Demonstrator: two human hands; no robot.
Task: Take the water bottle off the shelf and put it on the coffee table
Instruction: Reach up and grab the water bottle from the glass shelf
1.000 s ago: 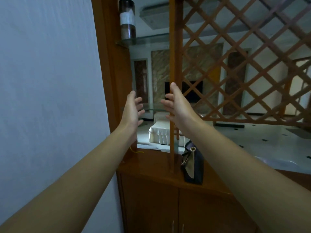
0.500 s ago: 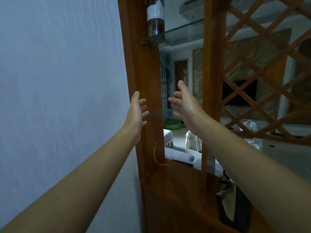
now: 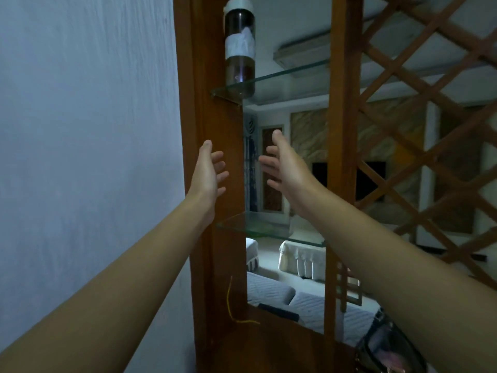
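The water bottle (image 3: 240,52) is a dark see-through cylinder with a white label. It stands upright on the upper glass shelf (image 3: 290,79) of a wooden divider, at the top of the view; its cap is cut off by the frame. My left hand (image 3: 208,175) and my right hand (image 3: 285,166) are both raised well below that shelf, palms facing each other, fingers spread, holding nothing. They hover above the lower glass shelf (image 3: 269,228). Neither hand touches the bottle.
A wooden post (image 3: 212,157) stands by my left hand and a second post (image 3: 343,130) with lattice (image 3: 430,117) stands to the right. A white wall (image 3: 86,157) fills the left. A dark handbag (image 3: 390,348) lies on the cabinet top at bottom right. Covered furniture (image 3: 298,258) shows beyond.
The view has moved closer and tilted up, so the bottle and upper shelf sit lower and larger in frame. Both hands stay raised and spread, a little higher towards the shelves.
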